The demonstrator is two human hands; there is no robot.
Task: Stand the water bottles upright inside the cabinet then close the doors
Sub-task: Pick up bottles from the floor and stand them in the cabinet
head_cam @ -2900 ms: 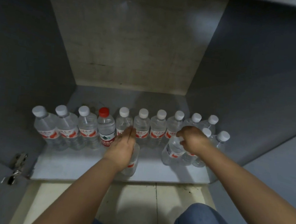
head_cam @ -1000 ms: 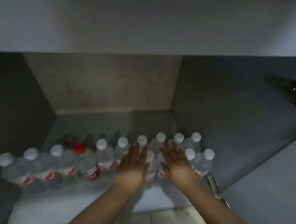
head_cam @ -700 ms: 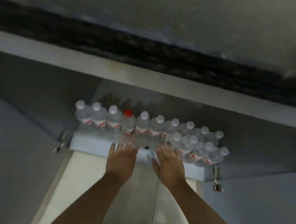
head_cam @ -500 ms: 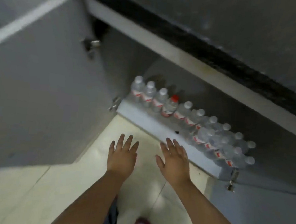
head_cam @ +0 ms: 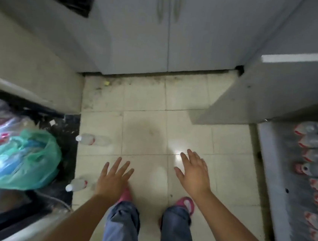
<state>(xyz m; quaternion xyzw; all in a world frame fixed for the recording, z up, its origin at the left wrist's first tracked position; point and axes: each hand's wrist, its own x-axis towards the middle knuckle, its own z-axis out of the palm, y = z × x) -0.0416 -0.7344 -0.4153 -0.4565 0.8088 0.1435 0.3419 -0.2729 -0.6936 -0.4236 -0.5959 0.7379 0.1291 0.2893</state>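
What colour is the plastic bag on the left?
Green plastic bag, seen best in the head view.

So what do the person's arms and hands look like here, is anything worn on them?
Both forearms are bare, with no sleeves in view. The left hand and right hand wear no gloves, and no rings, watch or bracelets show. Lower down are blue jeans and pink shoes.

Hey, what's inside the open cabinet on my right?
Inside the cabinet, a row of water bottles with red labels stands along the shelf, one red-capped bottle among them. The picture is blurred, and the frame edge cuts off whatever sits deeper in.
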